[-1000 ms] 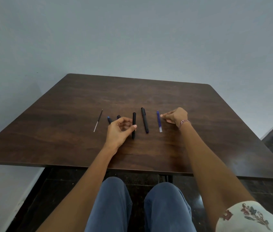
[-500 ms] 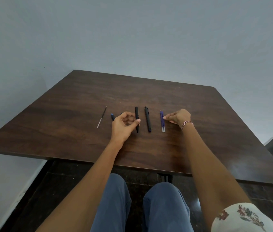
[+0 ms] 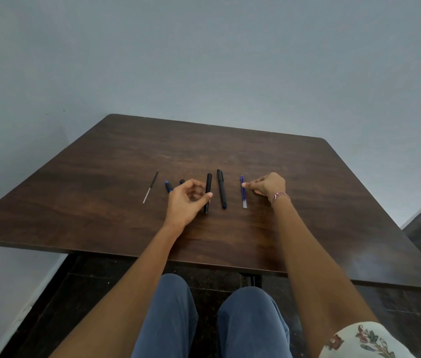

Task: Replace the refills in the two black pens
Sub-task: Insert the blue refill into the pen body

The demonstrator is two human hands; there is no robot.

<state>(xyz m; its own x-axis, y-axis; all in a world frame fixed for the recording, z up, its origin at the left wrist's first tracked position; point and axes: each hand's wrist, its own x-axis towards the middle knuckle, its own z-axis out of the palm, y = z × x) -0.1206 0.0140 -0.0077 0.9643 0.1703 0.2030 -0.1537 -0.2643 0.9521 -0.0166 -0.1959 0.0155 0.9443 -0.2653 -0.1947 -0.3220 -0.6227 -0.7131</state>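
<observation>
Left hand [image 3: 183, 200] loosely curled, thumb touching one black pen [image 3: 208, 193] lying mid-table [image 3: 101, 177]; second pen [image 3: 222, 188] just beside. Right hand [image 3: 266, 184] fingertips pressed against blue refills [image 3: 243, 191]. Wide bare wood toward every edge.

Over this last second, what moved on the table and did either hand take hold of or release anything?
Little changed. The blue refills showed as one stick a second ago and now lie as a side-by-side pair at the right hand fingertips. The left hand keeps its thumb against the left black pen; nothing was lifted or released. The right black pen, the thin used refill and the small pen parts stayed put.
</observation>
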